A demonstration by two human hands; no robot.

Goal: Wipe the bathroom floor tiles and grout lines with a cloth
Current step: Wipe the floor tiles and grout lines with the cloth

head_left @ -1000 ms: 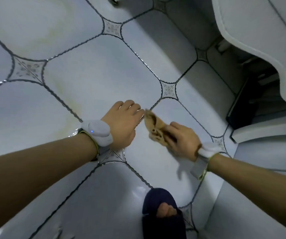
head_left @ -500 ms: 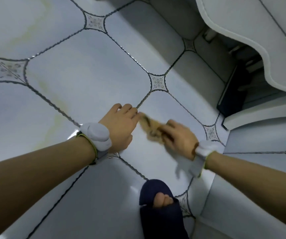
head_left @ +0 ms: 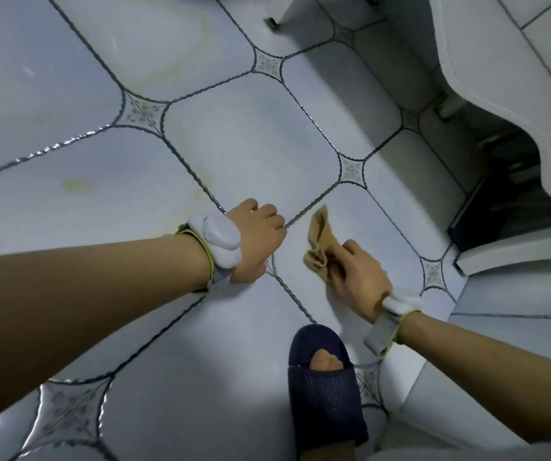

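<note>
While the right hand (head_left: 362, 274) grips a crumpled tan cloth (head_left: 320, 246), it presses pale glossy floor tiles (head_left: 250, 141). Just beside it, the left hand (head_left: 257, 237) rests on the dark grout line (head_left: 314, 202), fingers curled.

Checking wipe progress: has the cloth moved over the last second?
No, barely. The cloth, gripped by the right hand, sits below-left of the same diamond inset as before. Mostly the camera shifted.

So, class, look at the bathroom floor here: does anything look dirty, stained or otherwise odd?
Yes. Yellowish stains mark the pale floor tiles: a ring-shaped one at the top and a smaller blotch left of the left hand. The right hand holds the cloth away from both.
</note>
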